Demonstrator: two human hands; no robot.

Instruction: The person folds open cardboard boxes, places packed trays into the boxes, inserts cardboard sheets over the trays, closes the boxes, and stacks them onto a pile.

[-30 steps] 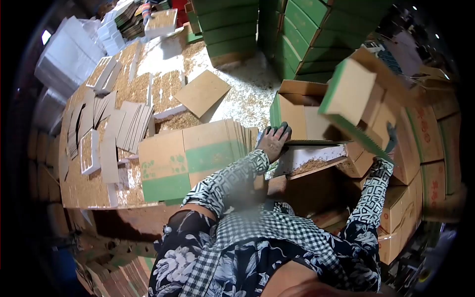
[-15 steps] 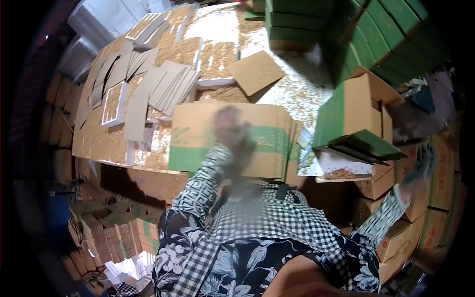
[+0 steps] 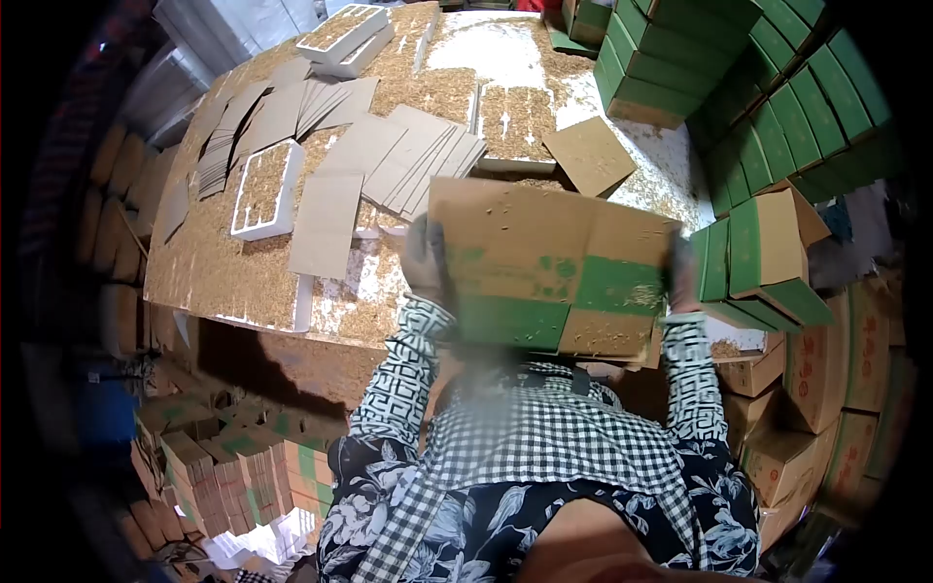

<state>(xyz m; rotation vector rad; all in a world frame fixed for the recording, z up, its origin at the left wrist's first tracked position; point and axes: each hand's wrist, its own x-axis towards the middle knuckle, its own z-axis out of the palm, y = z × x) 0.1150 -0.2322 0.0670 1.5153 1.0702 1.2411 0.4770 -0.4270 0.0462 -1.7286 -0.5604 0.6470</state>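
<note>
A flattened cardboard carton (image 3: 525,233), brown with green printed bands, is tilted up at the near edge of the table in front of me. My left hand (image 3: 425,257), in a dark glove and blurred, is closed around its left edge. Around the right edge, my right hand (image 3: 684,272) is closed too, its fingers partly hidden behind the cardboard. More sheet edges show under the carton's lower right corner; how many layers I hold, I cannot tell.
Loose grey cardboard sheets (image 3: 326,223) and white foam trays (image 3: 264,189) lie on the debris-covered table (image 3: 194,277). An open green-and-brown box (image 3: 768,248) stands at right, below stacked green cartons (image 3: 661,58). Flattened cartons (image 3: 233,471) are bundled at lower left.
My right hand has come in from the far right to the carton's right edge. My left hand has moved from the carton's face to its left edge. The carton is now raised, and the view has shifted.
</note>
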